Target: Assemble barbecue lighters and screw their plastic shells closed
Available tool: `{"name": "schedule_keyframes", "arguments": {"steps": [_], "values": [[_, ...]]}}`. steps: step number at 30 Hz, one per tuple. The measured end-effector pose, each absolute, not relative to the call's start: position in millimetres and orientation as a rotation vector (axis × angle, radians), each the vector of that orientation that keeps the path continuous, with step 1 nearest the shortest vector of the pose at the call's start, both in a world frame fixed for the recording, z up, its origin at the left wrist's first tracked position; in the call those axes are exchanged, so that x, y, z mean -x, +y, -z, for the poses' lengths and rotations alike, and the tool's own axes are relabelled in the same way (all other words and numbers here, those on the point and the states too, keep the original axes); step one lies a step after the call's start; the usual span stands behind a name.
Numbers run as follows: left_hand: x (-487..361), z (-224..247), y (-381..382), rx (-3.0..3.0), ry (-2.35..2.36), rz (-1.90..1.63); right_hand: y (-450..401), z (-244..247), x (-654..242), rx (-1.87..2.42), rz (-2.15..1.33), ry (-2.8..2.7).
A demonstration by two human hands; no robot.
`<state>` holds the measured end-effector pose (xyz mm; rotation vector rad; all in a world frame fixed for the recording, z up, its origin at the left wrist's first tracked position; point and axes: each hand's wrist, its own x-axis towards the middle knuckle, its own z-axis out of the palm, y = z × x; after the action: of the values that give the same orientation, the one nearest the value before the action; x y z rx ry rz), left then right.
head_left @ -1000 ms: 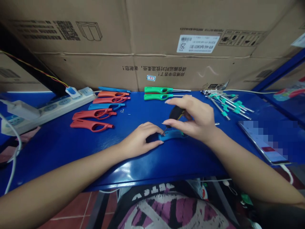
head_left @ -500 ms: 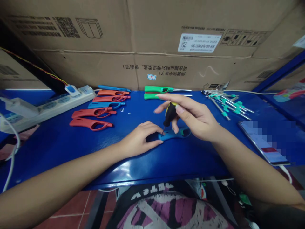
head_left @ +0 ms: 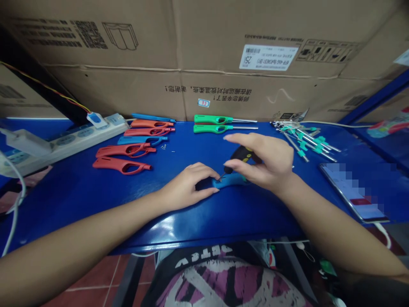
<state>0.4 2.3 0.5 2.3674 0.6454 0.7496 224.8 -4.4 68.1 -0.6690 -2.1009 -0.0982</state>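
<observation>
at a blue bench (head_left: pixel 128 187) backed by a cardboard carton (head_left: pixel 128 87), you bend over a blue lighter casing (head_left: pixel 232 181), which lies on the surface in front of you, between your two hands. your left hand (head_left: pixel 190 185) rests on the bench with forefinger and thumb closed on the casing's left end, one on each side. your right hand (head_left: pixel 266 164) holds a black-and-yellow screwdriver (head_left: pixel 240 156), its handle caught in the fingers while forefinger and thumb stand parted around it; the shaft slants down to the casing's left end, just beside your left fingertips. at left, red, orange and blue casings (head_left: pixel 121 165) lie in a column near a white power strip (head_left: pixel 73 139), with a few tiny metal pieces (head_left: pixel 163 147) just beside them. two green lighters (head_left: pixel 206 128) with metal rods lie along the carton. to the right are a heap of metal tubes with green fittings (head_left: pixel 318 148) and a phone (head_left: pixel 349 194) with a white cable plugged in.
</observation>
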Motion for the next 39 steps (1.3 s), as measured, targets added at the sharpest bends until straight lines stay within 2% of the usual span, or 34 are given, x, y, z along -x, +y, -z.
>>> {"name": "schedule_keyframes", "arguments": {"steps": [4, 9, 14, 19, 23, 29, 34, 39], "values": [[0.0, 0.5, 2.7, -2.367, 0.649, -0.747, -6.1, -71.1, -225.8, 0.758, -0.244, -2.191], [-0.1, 0.3, 2.7, -2.370, 0.637, -0.744, -3.0, -71.5, -228.6, 0.764, -0.034, -2.147], [-0.2, -0.5, 2.1, -2.372, 0.653, -0.734, -2.9, -71.6, -228.5, 0.745, -0.334, -2.178], [0.2, 0.4, 2.4, -2.373, 0.643, -0.745, -5.1, -75.5, -230.1, 0.723, -0.109, -2.158], [0.4, 0.3, 2.3, -2.379, 0.657, -0.739, -4.4, -76.2, -233.7, 0.715, -0.435, -2.266], [0.1, -0.6, 2.2, -2.382, 0.646, -0.754, -0.5, -71.4, -233.0, 0.690, 0.020, -2.237], [0.2, 0.0, 2.4, -2.373, 0.654, -0.735, -1.1, -71.3, -231.5, 0.712, -0.283, -2.214], [0.3, 0.3, 2.6, -2.369, 0.640, -0.746, 2.0, -70.0, -232.0, 0.705, -0.093, -2.155]]}}
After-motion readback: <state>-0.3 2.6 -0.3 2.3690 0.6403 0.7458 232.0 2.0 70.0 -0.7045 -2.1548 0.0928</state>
